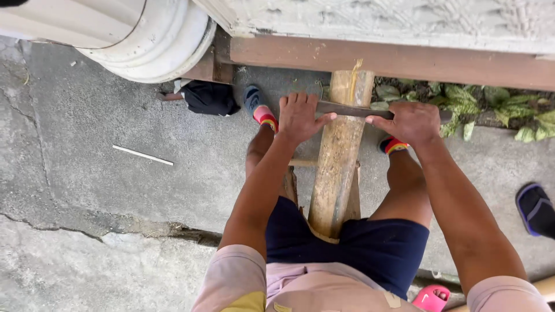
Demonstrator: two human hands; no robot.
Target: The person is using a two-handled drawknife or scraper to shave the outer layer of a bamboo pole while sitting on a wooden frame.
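Between the person's knees a bamboo pole (338, 156) leans away, and across its upper end lies a dark blade (350, 109), the left hand (299, 117) pressing mostly flat on one end, the right hand (411, 122) closed round the other.

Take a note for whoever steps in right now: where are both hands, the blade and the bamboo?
Left hand: flat on the blade at its left end.
Right hand: closed around the blade's right end.
The blade lies across the bamboo pole, near its far end.
The pole slopes up from between the knees to the wooden beam.
Done: a thin sliver curls at the pole's tip.
Left: most of the pole's surface looks unshaved.
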